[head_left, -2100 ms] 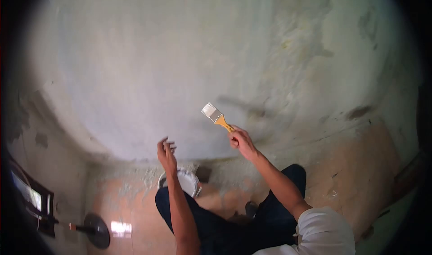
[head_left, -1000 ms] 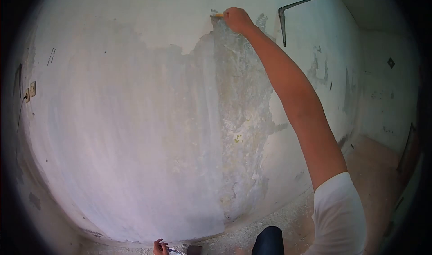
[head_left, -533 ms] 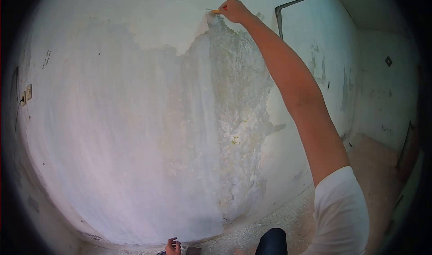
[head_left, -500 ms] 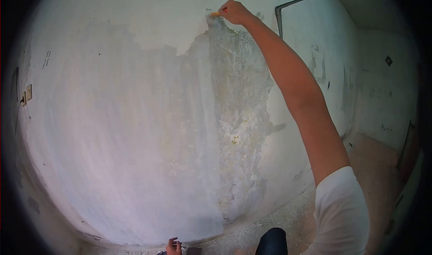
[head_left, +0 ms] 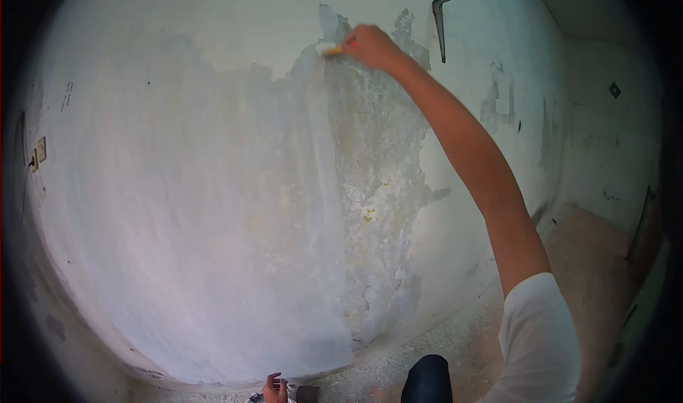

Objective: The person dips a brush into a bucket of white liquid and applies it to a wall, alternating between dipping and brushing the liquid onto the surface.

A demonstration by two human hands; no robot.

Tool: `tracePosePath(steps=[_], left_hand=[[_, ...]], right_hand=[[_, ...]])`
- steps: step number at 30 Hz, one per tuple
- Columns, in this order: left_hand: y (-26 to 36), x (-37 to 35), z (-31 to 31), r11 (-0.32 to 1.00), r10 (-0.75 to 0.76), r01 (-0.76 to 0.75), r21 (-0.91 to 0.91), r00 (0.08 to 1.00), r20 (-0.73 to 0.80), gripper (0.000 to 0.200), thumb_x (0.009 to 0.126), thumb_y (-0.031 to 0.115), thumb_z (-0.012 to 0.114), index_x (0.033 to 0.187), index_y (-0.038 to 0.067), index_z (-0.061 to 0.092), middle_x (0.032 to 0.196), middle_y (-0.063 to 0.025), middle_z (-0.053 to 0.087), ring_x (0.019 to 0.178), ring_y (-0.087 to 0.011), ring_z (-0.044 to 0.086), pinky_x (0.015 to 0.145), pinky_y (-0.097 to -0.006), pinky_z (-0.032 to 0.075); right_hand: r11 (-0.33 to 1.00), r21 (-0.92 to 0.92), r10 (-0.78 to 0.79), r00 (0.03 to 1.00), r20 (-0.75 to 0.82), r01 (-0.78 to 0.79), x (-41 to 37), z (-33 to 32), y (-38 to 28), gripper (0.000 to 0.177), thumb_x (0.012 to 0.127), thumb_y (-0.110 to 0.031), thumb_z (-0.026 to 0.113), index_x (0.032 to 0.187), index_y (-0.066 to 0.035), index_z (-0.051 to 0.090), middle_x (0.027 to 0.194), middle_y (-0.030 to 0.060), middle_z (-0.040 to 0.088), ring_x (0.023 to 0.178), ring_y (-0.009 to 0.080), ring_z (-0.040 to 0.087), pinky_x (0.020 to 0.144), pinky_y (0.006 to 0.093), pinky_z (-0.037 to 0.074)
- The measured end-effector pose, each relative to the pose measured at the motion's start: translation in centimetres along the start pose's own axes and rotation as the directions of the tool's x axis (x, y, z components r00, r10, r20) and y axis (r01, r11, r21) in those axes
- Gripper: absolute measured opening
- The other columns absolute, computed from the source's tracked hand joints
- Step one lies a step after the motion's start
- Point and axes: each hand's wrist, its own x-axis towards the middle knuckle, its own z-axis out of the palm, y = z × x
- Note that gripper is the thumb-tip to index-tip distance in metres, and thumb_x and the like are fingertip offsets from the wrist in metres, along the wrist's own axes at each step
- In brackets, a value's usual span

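Note:
My right hand is closed around a paintbrush with a yellow-orange handle. Its pale bristles touch the wall near the upper left edge of a rough, mottled bare patch. Left of that patch, a broad area carries pale, streaky vertical bands. Low at the bottom edge, my left hand has loosely bent fingers, somewhat apart, with no object visible between them. A dark brownish object is just to its right, partly cut off by the frame.
A dark metal bracket juts from the wall right of my right hand. A socket with a plug and cord is at the far left. Pale flakes litter the floor along the wall, near my dark-clad knee.
My right hand and the paintbrush have moved down along the wall, uncovering the patch's top tip. My left hand stays low, almost where it was.

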Motion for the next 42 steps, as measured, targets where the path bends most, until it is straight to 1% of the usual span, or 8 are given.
tracePosePath(steps=[7, 18, 23, 25, 29, 34, 36, 42], left_hand=[[-2.4, 0.7, 0.1, 0.999, 0.038, -0.035, -0.041, 0.996, 0.081, 0.041, 0.11, 0.03, 0.069, 0.145, 0.01, 0.064, 0.107, -0.0161, 0.081, 0.09, -0.0276, 0.074, 0.077, -0.0423, 0.06], [-1.1, 0.0, 0.0, 0.997, 0.03, -0.029, -0.069, 1.0, 0.01, 0.042, 0.109, 0.034, 0.068, 0.143, 0.008, 0.066, 0.105, -0.0179, 0.081, 0.091, -0.0319, 0.076, 0.077, -0.0445, 0.059], [-2.0, 0.2, -0.8, 0.997, 0.071, -0.07, -0.02, 0.997, 0.026, 0.042, 0.11, 0.034, 0.068, 0.144, 0.009, 0.066, 0.103, -0.0175, 0.081, 0.085, -0.029, 0.075, 0.074, -0.0427, 0.059], [-1.4, -0.1, -1.0, 0.999, 0.016, -0.017, 0.04, 0.999, 0.043, 0.042, 0.11, 0.034, 0.068, 0.144, 0.009, 0.066, 0.104, -0.0175, 0.081, 0.083, -0.0292, 0.075, 0.072, -0.0424, 0.059], [-2.8, 0.4, 0.2, 0.988, 0.1, -0.095, -0.123, 0.995, 0.032, 0.044, 0.109, 0.036, 0.07, 0.144, 0.009, 0.066, 0.102, -0.0188, 0.081, 0.081, -0.0289, 0.074, 0.071, -0.0431, 0.059], [-2.5, 1.0, 0.9, 0.997, 0.071, -0.071, 0.021, 0.997, 0.012, 0.045, 0.109, 0.037, 0.07, 0.144, 0.009, 0.066, 0.098, -0.0181, 0.079, 0.08, -0.0286, 0.073, 0.071, -0.0431, 0.059], [-2.6, 1.2, 1.1, 0.998, 0.056, -0.055, -0.02, 0.998, 0.009, 0.045, 0.109, 0.038, 0.07, 0.144, 0.009, 0.066, 0.098, -0.0179, 0.079, 0.082, -0.0307, 0.074, 0.073, -0.0446, 0.06], [-2.8, 1.4, 1.6, 0.997, 0.046, -0.044, -0.069, 0.998, 0.032, 0.043, 0.108, 0.035, 0.072, 0.143, 0.01, 0.068, 0.101, -0.0179, 0.078, 0.088, -0.0273, 0.074, 0.075, -0.0421, 0.059]], right_hand=[[0.997, -0.047, 0.071, 0.964, 0.256, -0.061, -2.8, -1.9, -1.5, 0.028, 0.087, -0.026, 0.078, 0.105, -0.006, 0.087, 0.092, 0.0203, 0.081, 0.085, 0.0328, 0.078, 0.082, 0.0421, 0.061], [0.996, -0.067, 0.033, 0.94, -0.34, -0.059, 9.0, -1.4, -0.2, 0.02, 0.087, -0.021, 0.081, 0.097, -0.004, 0.086, 0.094, 0.0185, 0.082, 0.09, 0.0347, 0.08, 0.084, 0.0464, 0.064], [0.999, -0.033, -0.038, 0.981, -0.192, 0.032, 0.9, -0.1, -1.4, 0.024, 0.088, -0.025, 0.078, 0.1, -0.006, 0.086, 0.092, 0.0196, 0.08, 0.085, 0.0358, 0.076, 0.083, 0.0439, 0.06], [0.998, -0.055, -0.004, 0.998, 0.058, 0.007, -2.0, -1.2, -2.9, 0.022, 0.083, -0.023, 0.085, 0.094, -0.004, 0.086, 0.09, 0.019, 0.081, 0.085, 0.0348, 0.079, 0.082, 0.0456, 0.062], [0.997, -0.071, 0.017, 0.97, 0.241, 0.0, -2.2, -3.1, -4.6, 0.026, 0.08, -0.026, 0.087, 0.096, -0.005, 0.087, 0.091, 0.0183, 0.082, 0.087, 0.0342, 0.079, 0.083, 0.0452, 0.063], [0.995, -0.094, 0.01, 0.993, -0.122, -0.021, 8.6, -5.8, -1.4, 0.027, 0.083, -0.027, 0.084, 0.1, -0.006, 0.088, 0.095, 0.0183, 0.083, 0.092, 0.034, 0.08, 0.087, 0.0457, 0.063], [0.998, -0.062, -0.006, 0.975, -0.222, -0.008, 11.6, -5.4, -0.1, 0.039, 0.092, -0.036, 0.088, 0.083, 0.001, 0.079, 0.078, 0.0171, 0.077, 0.076, 0.0279, 0.077, 0.075, 0.0411, 0.061], [0.988, -0.103, 0.096, 0.983, -0.155, -0.113, 7.5, -1.3, 1.0, 0.03, 0.091, -0.034, 0.078, 0.108, -0.011, 0.089, 0.101, 0.0166, 0.084, 0.088, 0.032, 0.079, 0.087, 0.0427, 0.062]])
